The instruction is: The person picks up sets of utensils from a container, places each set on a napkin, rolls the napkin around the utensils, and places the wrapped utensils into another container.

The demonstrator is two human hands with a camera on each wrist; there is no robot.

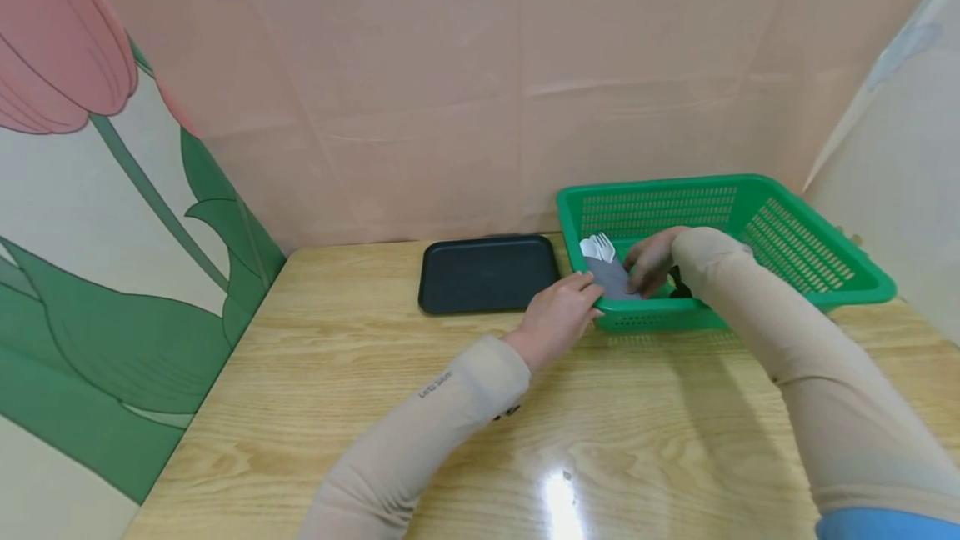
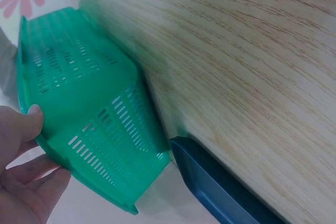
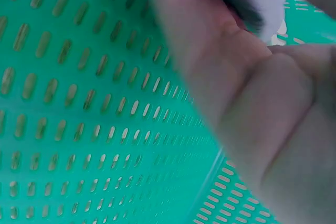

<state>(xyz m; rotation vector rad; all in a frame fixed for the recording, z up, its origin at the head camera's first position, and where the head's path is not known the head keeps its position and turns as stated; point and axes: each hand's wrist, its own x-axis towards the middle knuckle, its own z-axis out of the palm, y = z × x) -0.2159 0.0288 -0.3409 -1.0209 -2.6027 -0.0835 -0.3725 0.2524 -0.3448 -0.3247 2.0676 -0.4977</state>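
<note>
My left hand grips the near left corner of a green plastic basket. In the left wrist view its thumb lies on one side of the rim, with fingers on the other. Inside the basket my right hand reaches down and pinches the edge of a grey cutlery pouch. White utensil heads stick out of the pouch, one of them a fork. In the right wrist view the hand covers most of the pouch, and its fingertips are hidden.
A black rectangular tray lies left of the basket against the back wall. Some black thing is partly visible in the basket beside my right hand. Slotted basket walls surround that hand. The wooden table extends toward me.
</note>
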